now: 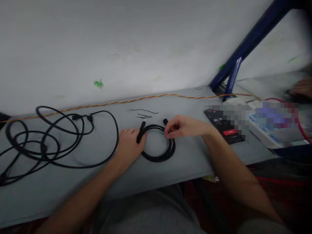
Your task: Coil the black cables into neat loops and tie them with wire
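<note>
A smooth, rubbery black cable wound into a round coil (158,160) lies between the two hands. The fingers of the left hand (130,139) grip its left side, the thumb lying along the loops. The fingers of the right hand (182,126) are closed in a pinch at its upper right edge. A stubby black plug (165,121) sits just beyond the right fingers, and a black cable end (143,124) stands out by the left thumb. Thin, kinked black strands (144,116) lie past the fingers, toward the wall. Left of the left fingers, a loose black cable with plugs (80,167) sprawls in wide loops.

The table (190,165) is flat, matte and grey. Beyond the fingers, a twisted red-and-yellow wire (146,97) runs along the foot of a pale wall (97,48) with a scribbled green mark (98,84). Well right of the right fingers are a flat black panel with white digits (225,126) and a slanting blue metal frame (253,35).

Pixelation covers part of the panel and a white box (263,133); another person's hand (302,87) is blurred at the right edge. The loose cable is cut off at the left. Whatever the right fingertips pinch is too small to tell.
</note>
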`<state>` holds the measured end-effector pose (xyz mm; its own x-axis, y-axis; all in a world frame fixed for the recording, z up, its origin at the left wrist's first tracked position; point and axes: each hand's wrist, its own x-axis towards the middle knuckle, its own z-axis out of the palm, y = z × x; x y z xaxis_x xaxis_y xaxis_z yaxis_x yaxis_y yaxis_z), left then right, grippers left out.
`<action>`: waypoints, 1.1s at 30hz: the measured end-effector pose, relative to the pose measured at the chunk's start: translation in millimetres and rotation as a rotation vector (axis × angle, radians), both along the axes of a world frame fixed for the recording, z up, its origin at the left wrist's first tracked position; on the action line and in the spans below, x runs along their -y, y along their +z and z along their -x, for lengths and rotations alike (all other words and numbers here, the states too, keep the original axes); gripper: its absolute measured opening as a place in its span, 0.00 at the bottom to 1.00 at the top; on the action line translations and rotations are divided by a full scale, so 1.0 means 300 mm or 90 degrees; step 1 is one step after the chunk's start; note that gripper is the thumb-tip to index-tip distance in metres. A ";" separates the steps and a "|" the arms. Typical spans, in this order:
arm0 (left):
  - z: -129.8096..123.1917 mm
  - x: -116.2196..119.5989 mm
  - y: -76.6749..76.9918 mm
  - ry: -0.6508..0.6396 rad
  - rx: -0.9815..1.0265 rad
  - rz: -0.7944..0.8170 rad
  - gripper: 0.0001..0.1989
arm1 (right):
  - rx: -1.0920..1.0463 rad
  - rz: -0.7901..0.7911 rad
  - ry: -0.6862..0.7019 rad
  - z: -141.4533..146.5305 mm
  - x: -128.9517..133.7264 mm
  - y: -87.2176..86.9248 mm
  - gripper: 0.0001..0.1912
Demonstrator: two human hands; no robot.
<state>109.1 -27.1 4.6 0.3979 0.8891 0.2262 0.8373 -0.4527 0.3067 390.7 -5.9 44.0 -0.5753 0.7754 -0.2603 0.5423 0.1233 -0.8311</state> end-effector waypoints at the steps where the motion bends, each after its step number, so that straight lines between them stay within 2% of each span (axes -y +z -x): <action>1: 0.000 0.000 0.000 0.001 -0.003 0.000 0.12 | 0.004 0.000 0.003 0.005 0.001 -0.001 0.16; 6: -0.001 0.000 -0.002 -0.002 -0.011 -0.002 0.13 | 0.017 -0.045 0.012 0.027 0.000 -0.012 0.15; 12: -0.004 0.004 0.004 -0.001 0.001 0.002 0.13 | 0.045 -0.227 0.027 0.049 0.003 -0.029 0.08; 18: -0.006 0.004 0.008 -0.002 -0.009 0.004 0.13 | 0.074 -0.326 0.033 0.073 0.016 -0.048 0.07; 25: -0.009 0.003 -0.001 -0.005 -0.044 -0.008 0.17 | 0.135 -0.381 0.052 0.120 0.029 -0.056 0.10; 30: -0.009 0.004 -0.001 -0.002 -0.048 -0.016 0.16 | 0.073 -0.386 0.058 0.157 0.037 -0.066 0.08; 33: -0.010 0.006 0.002 -0.001 -0.047 -0.022 0.15 | 0.015 -0.354 0.017 0.189 0.047 -0.065 0.06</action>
